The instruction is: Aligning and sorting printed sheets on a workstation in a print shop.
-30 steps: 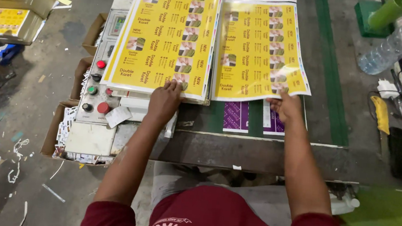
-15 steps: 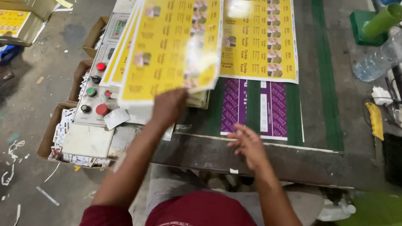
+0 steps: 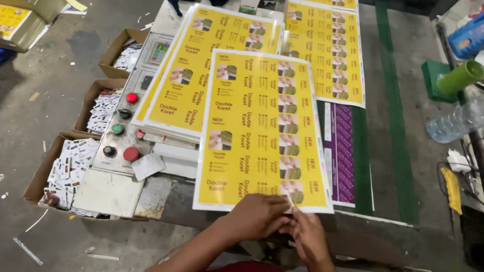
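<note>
Both hands pinched the near edge of the yellow sheet (image 3: 265, 133): left hand (image 3: 255, 216) at 6 o'clock, right hand (image 3: 308, 235) touching it at 5. To separate cleanly, the fingertips should work one corner gently, keeping the sheet flat on the table (image 3: 394, 132).

Bright, even overhead light; soft glare on the glossy yellow sheet (image 3: 263, 132) above the left hand (image 3: 255, 216); edges slightly blurred, corners bowed.

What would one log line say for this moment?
left hand: pinching sheet corner | right hand: same corner | sheet: flat on table | stack: beside
</note>
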